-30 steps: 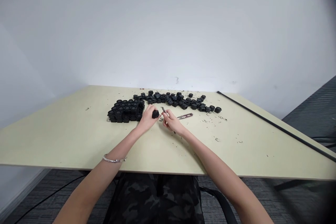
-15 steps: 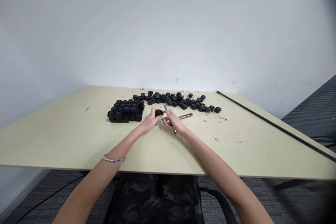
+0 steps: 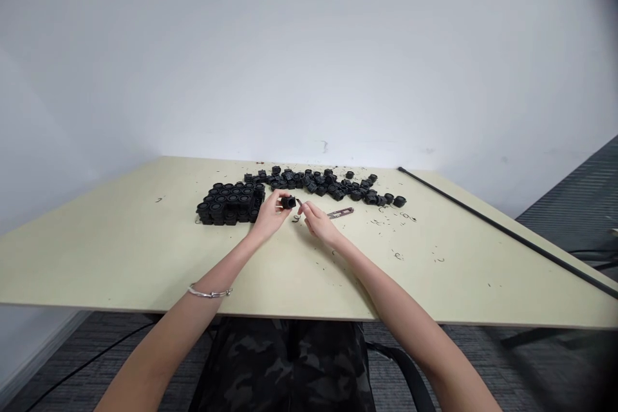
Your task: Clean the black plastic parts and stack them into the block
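My left hand (image 3: pixel 270 216) pinches a small black plastic part (image 3: pixel 288 202) between its fingertips, just above the table. My right hand (image 3: pixel 316 220) is close beside that part, on its right. A thin dark blade tip (image 3: pixel 298 202) pokes out from my right fingers toward the part, and the rest of this small knife is hidden in the hand. Just to the right lies a narrow metal-and-brown flat tool (image 3: pixel 340 212), untouched by either hand.
A tight block of black parts (image 3: pixel 226 206) stands left of my hands, and a loose scatter of similar parts (image 3: pixel 323 185) spreads behind them. Dark shavings (image 3: pixel 386 222) litter the pale table (image 3: pixel 120 257). A long black rod (image 3: pixel 483 218) lies along the right edge.
The black part has shifted slightly up and left in my left hand. My right hand has eased back from it, and less of the knife shows.
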A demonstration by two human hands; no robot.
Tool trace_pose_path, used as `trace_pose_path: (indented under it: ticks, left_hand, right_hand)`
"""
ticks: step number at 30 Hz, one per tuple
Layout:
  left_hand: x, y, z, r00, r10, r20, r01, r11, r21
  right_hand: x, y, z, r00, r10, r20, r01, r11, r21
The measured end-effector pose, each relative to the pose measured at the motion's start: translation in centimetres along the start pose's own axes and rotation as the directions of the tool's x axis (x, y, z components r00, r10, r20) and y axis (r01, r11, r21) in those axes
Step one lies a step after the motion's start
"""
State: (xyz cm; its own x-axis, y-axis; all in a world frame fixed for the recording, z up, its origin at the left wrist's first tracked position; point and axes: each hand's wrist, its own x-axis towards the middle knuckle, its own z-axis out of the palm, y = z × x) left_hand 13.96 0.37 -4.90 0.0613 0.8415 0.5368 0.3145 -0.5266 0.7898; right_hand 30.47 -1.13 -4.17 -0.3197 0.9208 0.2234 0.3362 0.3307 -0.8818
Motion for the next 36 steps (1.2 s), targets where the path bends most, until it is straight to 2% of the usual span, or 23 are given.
trace_pose_path:
  ticks: [4, 7, 13, 17, 21, 24, 28, 36]
  left_hand:
    - [0.05, -0.22, 0.02, 1.0, -0.013, -0.017, 0.013, 1.0, 0.004]
    - [0.05, -0.26, 0.02, 1.0, -0.018, -0.017, 0.018, 1.0, 0.012]
    - [-0.05, 0.04, -0.05, 1.0, 0.002, 0.003, -0.002, 0.998, 0.066]
    - [-0.05, 0.14, -0.07, 1.0, -0.001, -0.006, 0.002, 0.995, 0.103]
    - [-0.03, 0.2, -0.06, 1.0, 0.02, 0.021, -0.022, 0.993, 0.119]
    - [-0.09, 0.27, -0.04, 0.999, 0.024, 0.045, -0.028, 0.995, 0.093]
    - [-0.19, 0.44, -0.03, 0.996, 0.043, 0.077, -0.042, 0.999, -0.011]
    - [-0.18, 0.73, 0.1, 0.998, 0.023, 0.055, -0.02, 0.997, -0.07]
  right_hand:
    - [0.14, 0.43, -0.17, 0.997, -0.073, -0.015, 0.069, 0.975, -0.213]
    - [0.1, 0.25, -0.31, 0.996, -0.092, 0.004, 0.09, 0.963, -0.252]
    - [0.0, 0.27, -0.38, 0.982, -0.185, -0.044, 0.159, 0.923, -0.349]
    - [-0.19, 0.4, -0.3, 0.974, -0.213, -0.079, 0.14, 0.836, -0.531]
    - [-0.33, 0.16, -0.33, 0.978, -0.192, -0.084, 0.086, 0.735, -0.672]
    - [-0.29, 0.09, -0.42, 0.98, -0.177, -0.095, 0.061, 0.713, -0.698]
    - [-0.21, 0.28, -0.58, 0.976, -0.185, -0.112, 0.06, 0.728, -0.683]
    - [-0.44, 0.04, -0.75, 0.969, -0.232, -0.082, 0.128, 0.76, -0.637]
